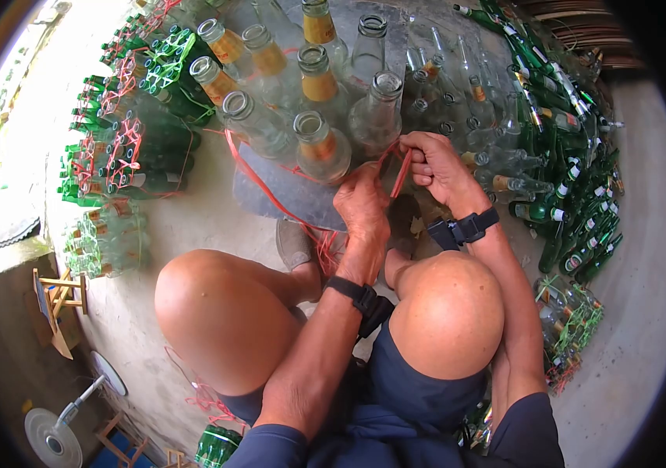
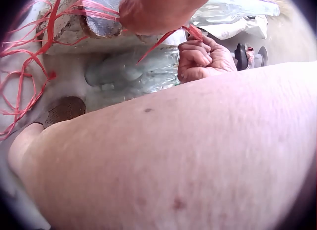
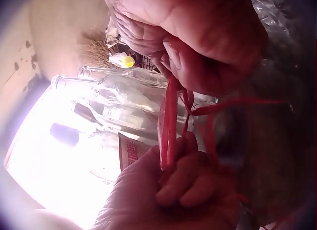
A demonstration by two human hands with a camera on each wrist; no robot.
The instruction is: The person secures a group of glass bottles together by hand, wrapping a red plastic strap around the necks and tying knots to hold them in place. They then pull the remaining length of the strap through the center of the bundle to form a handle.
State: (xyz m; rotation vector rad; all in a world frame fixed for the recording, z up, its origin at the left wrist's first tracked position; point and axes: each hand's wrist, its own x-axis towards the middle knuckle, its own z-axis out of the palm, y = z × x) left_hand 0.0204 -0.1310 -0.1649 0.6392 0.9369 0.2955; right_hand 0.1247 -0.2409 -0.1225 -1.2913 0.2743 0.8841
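Note:
Several clear glass bottles [image 1: 321, 148] stand upright in a group on a grey board [image 1: 271, 187], with red plastic twine [image 1: 259, 181] running round the near side of their bases. My left hand [image 1: 364, 207] pinches the twine at the near edge of the group. To its right, my right hand [image 1: 444, 171] grips a loop of the same twine with curled fingers. In the right wrist view, red strands [image 3: 168, 126] stretch between the right hand [image 3: 193, 47] and the left hand [image 3: 173, 190], crossing beside the bottles.
Bundled green bottles [image 1: 169, 66] stand at the left, some tied with red or green twine. Loose green bottles [image 1: 575, 171] lie piled at the right. A fan [image 1: 54, 443] and a small wooden stool [image 1: 56, 308] are at the lower left. Loose twine [image 2: 22, 81] hangs near the feet.

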